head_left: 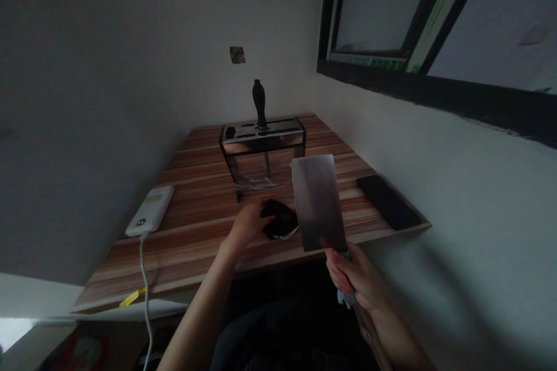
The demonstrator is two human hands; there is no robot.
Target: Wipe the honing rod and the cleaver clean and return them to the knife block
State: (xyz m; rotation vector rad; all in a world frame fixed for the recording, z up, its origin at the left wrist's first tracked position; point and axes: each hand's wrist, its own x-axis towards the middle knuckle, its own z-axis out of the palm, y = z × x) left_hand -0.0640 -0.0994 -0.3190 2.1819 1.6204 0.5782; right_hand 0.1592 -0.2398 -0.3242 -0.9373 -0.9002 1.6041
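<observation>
My right hand [354, 275] grips a cleaver [317, 203] by its handle, with the broad steel blade pointing up and away from me. Some pale grey wrapping hangs about the handle. At the table's front half, my left hand [249, 221] has its thumb over the left edge of a black cloth-like piece [279, 220] with a whitish lower edge; its other fingers are partly hidden. Just beyond stands a knife block [265, 159] with clear walls and a slotted metal top. One black handle [259, 101] sticks up from it.
On the wood-grain table [191, 179] lie a white power bank [151, 210] at the left, its cable [145, 284] running over the front edge, and a black phone [389, 202] at the right. A yellow tag [133, 297] lies near the front. Walls enclose the back and right.
</observation>
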